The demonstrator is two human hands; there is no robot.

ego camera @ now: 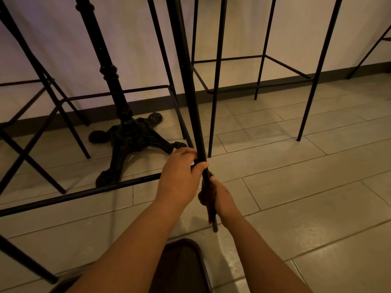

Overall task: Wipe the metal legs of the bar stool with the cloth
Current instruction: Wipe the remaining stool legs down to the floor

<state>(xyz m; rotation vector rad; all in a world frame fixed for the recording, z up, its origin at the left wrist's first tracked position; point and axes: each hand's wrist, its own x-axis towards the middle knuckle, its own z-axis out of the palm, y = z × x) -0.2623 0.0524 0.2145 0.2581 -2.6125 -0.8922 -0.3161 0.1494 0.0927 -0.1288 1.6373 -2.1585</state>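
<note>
The black metal stool leg (pixel 191 85) slants down to the grey tiled floor (pixel 317 187), its foot touching a tile near the bottom centre. The left hand (pixel 179 176) is wrapped around the leg; just below, the right hand (pixel 223 197) presses a brown cloth (pixel 206 197) against it, apparently closed round both. Behind stand a cast-iron table base (pixel 129 136), other thin-legged stools (pixel 262 66), and a pale wall (pixel 131 49) with dark skirting.

two hands (pixel 179 178), one cloth (pixel 208 199), one ornate table base (pixel 127 134)
</note>
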